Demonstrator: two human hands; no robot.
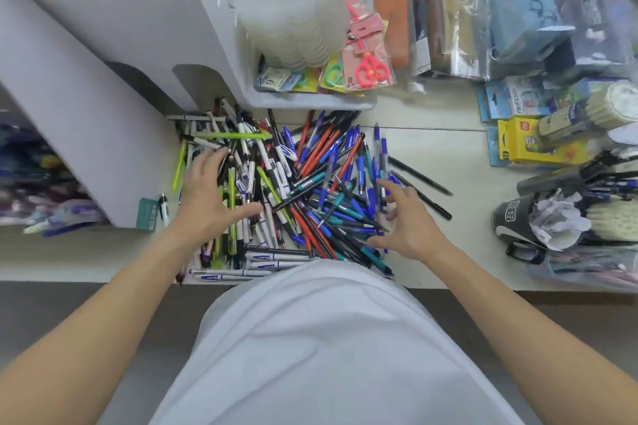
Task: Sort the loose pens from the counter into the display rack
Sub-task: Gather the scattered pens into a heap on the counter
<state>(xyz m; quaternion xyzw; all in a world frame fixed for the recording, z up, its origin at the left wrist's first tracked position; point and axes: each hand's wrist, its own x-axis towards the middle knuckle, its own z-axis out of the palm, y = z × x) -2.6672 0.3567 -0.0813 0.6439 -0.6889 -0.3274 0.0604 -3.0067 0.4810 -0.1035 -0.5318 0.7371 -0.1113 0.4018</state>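
Head view: both hands spread over pen pile, nothing gripped yet
Left hand lies flat, fingers apart, on the white and green pens; right hand hovers with fingers loosely spread at the blue ones. Pile reaches the counter front edge, beside the display rack. Risk: sweeping the tangled heap could roll edge pens off, or mix colours going into the rack

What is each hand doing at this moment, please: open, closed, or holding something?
Left hand: open, fingers spread over the pile of pens, holding nothing.
Right hand: open, fingers spread over the pile, holding nothing.
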